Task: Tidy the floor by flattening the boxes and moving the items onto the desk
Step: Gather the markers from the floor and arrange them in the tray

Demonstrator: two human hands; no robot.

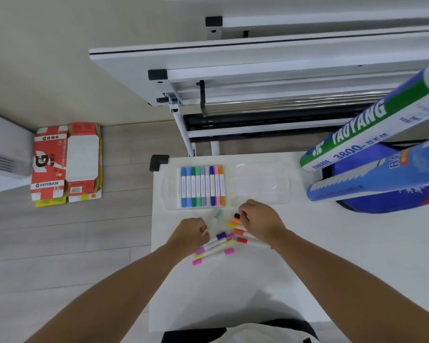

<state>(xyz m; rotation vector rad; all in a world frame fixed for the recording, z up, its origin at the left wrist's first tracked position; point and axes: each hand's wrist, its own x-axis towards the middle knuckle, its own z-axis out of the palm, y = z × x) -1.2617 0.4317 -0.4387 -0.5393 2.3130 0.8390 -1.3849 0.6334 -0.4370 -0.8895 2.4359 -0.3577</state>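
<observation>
A clear plastic marker case (258, 186) lies open on the white desk (332, 256), with several coloured markers (202, 186) lined up in its left half. Loose markers (218, 246) lie scattered in front of the case between my hands. My left hand (190, 233) rests on the left side of the pile, fingers curled on a pale marker. My right hand (260, 219) pinches an orange marker with a black tip (236, 219). A flattened red Gatorade box (65, 162) lies on the wooden floor at the left, on top of other flattened cardboard.
Two shuttlecock tubes (367, 129) and a blue bag (386, 194) sit at the desk's right. Folded white tables (258, 70) stand behind the desk. A grey unit (5, 154) is at the left wall.
</observation>
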